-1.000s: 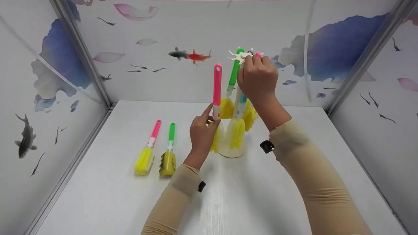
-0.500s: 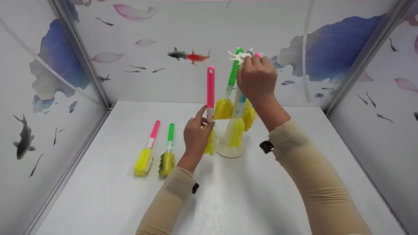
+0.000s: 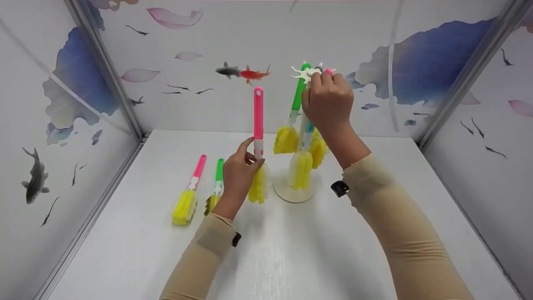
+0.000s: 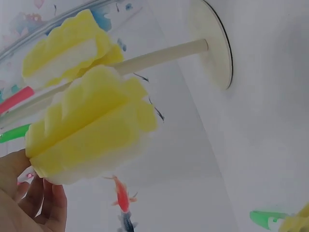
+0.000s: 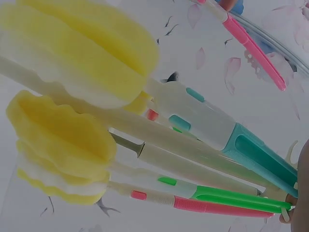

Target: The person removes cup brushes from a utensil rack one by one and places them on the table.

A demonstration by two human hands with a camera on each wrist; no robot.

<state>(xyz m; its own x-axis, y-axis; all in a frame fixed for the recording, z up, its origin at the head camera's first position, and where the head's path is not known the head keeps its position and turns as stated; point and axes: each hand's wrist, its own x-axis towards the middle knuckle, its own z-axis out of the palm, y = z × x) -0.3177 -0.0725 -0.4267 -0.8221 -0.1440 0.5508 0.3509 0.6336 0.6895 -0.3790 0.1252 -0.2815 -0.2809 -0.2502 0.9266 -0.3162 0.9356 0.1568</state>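
In the head view my left hand [image 3: 238, 177] pinches a pink-handled sponge brush [image 3: 258, 116] just above its head, handle upward, left of a white hanging stand [image 3: 283, 196]. Its yellow and white sponge head [image 4: 91, 128] fills the middle of the left wrist view. My right hand [image 3: 329, 100] grips the stand's hooked top [image 3: 300, 74], partly covering it. From the hooks hang a green-handled brush [image 3: 297, 98] and a teal-handled brush [image 5: 260, 154], plus a pink-handled brush [image 5: 217, 208]. Their sponge heads dangle above the round base.
Two more brushes lie on the white table [image 3: 275, 258] at the left, one pink-handled [image 3: 184, 206], the other green-handled [image 3: 219, 171] and partly behind my left forearm. Patterned panels [image 3: 250, 33] enclose the back and sides.
My left hand has moved left and slightly nearer with the pink-handled brush, away from the stand. My right hand stays on the stand's top.
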